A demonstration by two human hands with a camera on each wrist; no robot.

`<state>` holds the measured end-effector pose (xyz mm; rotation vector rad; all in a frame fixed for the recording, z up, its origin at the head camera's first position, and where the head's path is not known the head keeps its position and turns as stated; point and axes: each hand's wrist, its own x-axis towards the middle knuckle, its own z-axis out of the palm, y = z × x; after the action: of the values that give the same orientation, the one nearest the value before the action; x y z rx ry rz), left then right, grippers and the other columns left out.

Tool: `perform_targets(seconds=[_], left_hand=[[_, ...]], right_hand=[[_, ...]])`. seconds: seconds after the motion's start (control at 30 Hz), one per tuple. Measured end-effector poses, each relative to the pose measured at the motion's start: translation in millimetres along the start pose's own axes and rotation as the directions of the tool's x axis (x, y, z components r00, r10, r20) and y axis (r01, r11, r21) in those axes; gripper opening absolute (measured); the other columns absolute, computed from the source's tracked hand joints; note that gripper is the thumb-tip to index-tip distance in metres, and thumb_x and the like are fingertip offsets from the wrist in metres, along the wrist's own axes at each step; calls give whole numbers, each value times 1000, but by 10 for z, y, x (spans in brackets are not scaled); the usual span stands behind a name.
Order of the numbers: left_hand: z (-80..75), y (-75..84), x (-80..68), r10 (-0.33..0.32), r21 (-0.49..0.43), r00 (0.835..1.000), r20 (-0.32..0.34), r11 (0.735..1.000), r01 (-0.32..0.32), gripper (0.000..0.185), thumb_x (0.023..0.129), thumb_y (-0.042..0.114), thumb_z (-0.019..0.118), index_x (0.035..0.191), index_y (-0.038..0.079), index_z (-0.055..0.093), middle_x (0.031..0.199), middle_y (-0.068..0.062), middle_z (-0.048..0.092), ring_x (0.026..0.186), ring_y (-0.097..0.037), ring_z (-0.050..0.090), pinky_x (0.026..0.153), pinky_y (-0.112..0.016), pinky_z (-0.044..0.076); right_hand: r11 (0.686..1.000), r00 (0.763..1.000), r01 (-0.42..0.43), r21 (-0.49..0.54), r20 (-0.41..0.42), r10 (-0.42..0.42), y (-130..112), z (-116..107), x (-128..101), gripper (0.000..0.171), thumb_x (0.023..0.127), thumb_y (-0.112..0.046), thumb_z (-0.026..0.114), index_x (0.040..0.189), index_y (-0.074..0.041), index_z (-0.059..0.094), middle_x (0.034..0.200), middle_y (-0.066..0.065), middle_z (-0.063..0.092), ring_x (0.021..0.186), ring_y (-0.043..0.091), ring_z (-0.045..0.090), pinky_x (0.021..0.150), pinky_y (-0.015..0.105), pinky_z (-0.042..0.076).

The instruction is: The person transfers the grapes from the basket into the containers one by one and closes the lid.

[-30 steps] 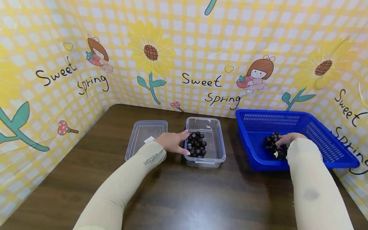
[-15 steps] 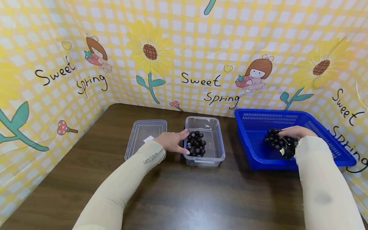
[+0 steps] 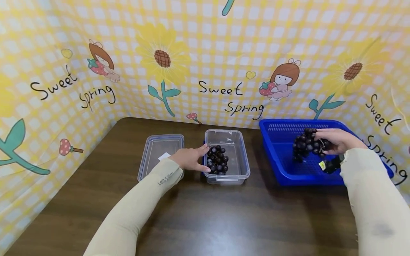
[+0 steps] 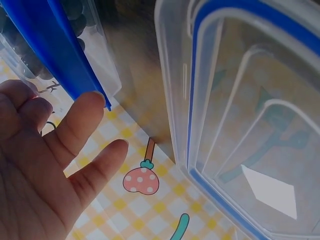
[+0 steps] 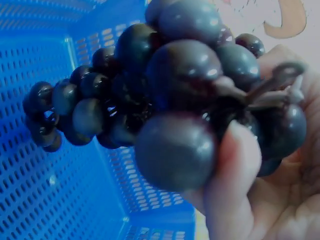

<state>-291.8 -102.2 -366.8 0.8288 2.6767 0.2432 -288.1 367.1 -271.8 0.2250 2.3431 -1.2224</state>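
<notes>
My right hand (image 3: 341, 140) holds a bunch of dark grapes (image 3: 304, 145) by its stem end, over the blue basket (image 3: 278, 174). In the right wrist view the thumb presses on the grapes near the brown stem (image 5: 270, 92), and the bunch stretches out over the basket's slotted floor. My left hand (image 3: 190, 159) touches the left side of a clear plastic container (image 3: 237, 161), its fingers spread and fairly straight. Another bunch of grapes (image 3: 217, 160) lies in the container's left half. The left wrist view shows the fingertips at the container's blue side flap (image 4: 60, 50).
A clear lid (image 3: 148, 156) with a blue seal and a white label lies on the brown table (image 3: 192, 220), left of the container and partly behind the left hand. A yellow checked cloth (image 3: 224, 53) forms the wall behind.
My right hand has lifted the grapes up from the basket's floor and shifted slightly right. The left hand stays at the container.
</notes>
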Motion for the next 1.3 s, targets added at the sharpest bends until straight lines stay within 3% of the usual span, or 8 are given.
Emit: perform_targets(seconds=[0.2,0.23,0.53,0.67,0.8,0.97,1.2,1.3], left_hand=[[11,2,-4,0,-7,1000,-12,1000,0,90,86,60,59,153,13,21,159,-3,13,128,-27,47,58,-27,46],[16,1,1,0,-5,1000,-12,1000,0,90,86,60,59,153,14,21,159,-3,13,128,-27,48,59,-27,46],[34,23,39,11,14,1000,-3,1000,-11,90,86,61,59,153,13,22,159,-3,14,127,-29,48,61,-28,47],[42,20,48,8,11,1000,-10,1000,-8,90,86,61,59,153,14,22,159,-3,13,127,-28,49,61,-28,47],[38,15,38,5,5,1000,-13,1000,-5,90,86,60,59,153,13,22,159,-3,13,128,-28,48,65,-29,49],[32,2,16,-5,4,1000,-15,1000,5,90,86,60,60,153,14,22,159,-3,13,128,-29,48,66,-30,49],[40,-7,25,-16,-2,1000,-13,1000,16,91,85,61,60,153,15,22,159,-2,13,128,-30,47,65,-31,49],[39,-2,31,-24,-1,1000,-14,1000,24,91,85,62,60,153,16,22,159,-1,13,128,-30,47,66,-31,49]], right_hand=[[995,995,92,34,-42,-90,-100,85,-104,67,102,-27,38,152,-5,-1,156,27,-4,60,3,43,60,21,50],[993,994,101,55,-47,-98,-103,95,-113,61,101,-28,39,154,-13,13,156,27,-2,64,4,44,60,21,50],[984,989,138,110,-68,-132,-189,234,-230,70,98,-21,43,152,-7,2,156,26,0,80,6,49,61,23,50],[967,983,177,185,-85,-164,-200,305,-260,60,96,-18,46,152,-25,26,156,22,3,83,3,50,59,23,51],[932,975,221,288,-94,-202,-234,410,-254,42,95,-14,49,125,-42,51,140,10,33,80,5,55,55,23,51],[854,965,260,450,-78,-252,-390,629,-232,44,92,-6,50,125,-34,58,99,-10,59,72,11,62,49,24,51],[769,953,281,574,-70,-295,-623,897,-241,41,90,-3,49,122,-27,57,89,-6,67,68,12,65,44,23,50],[749,945,295,593,-64,-322,-684,970,-235,37,90,-1,48,105,-29,66,88,-4,68,65,14,65,42,22,49]])
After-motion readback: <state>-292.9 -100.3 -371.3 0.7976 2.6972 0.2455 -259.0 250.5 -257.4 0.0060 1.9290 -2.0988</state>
